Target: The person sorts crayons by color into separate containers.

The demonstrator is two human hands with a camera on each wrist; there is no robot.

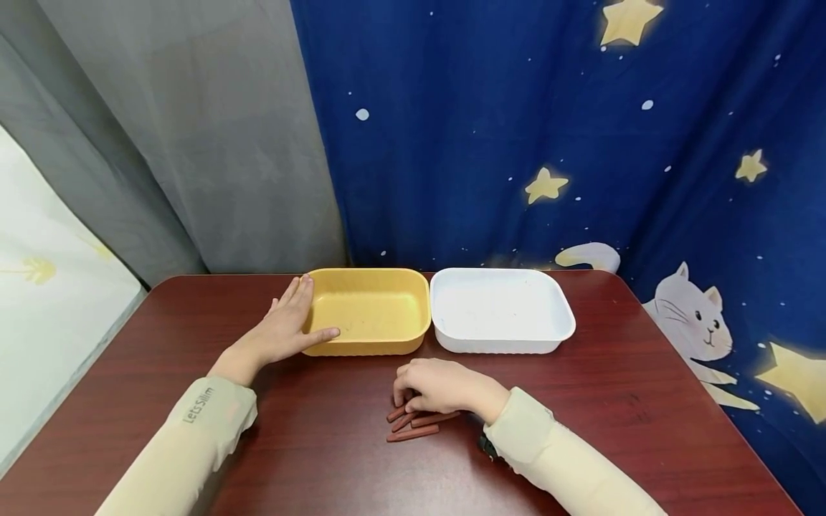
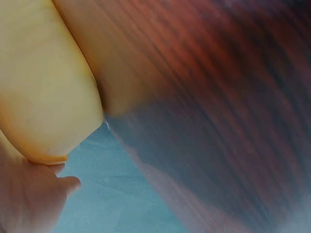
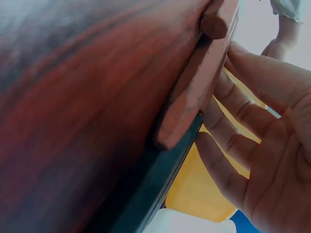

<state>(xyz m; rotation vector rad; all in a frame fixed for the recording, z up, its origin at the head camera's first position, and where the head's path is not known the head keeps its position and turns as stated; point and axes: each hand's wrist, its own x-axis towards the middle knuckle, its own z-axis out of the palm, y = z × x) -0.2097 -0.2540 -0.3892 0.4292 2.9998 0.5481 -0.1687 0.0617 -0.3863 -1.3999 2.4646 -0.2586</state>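
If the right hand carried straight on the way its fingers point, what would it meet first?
The right hand would most likely meet the brown sticks first, lying on the table right by its fingertips. Whether it is touching any is hard to tell.

Table (image 1: pixel 310 444): dark red-brown, grain visible, rounded far corners. Behind table, from its middle to its right: blue curtain (image 1: pixel 452 143), white dots plus yellow stars, one star print (image 1: pixel 545 185) above table's far edge. Cat print (image 1: pixel 697 319), pale, whiskered, just beyond table's right edge. Behind table's left half: grey curtain (image 1: pixel 239 136), hanging in folds. Left of table: white surface (image 1: pixel 51 337), faint yellow print on it.
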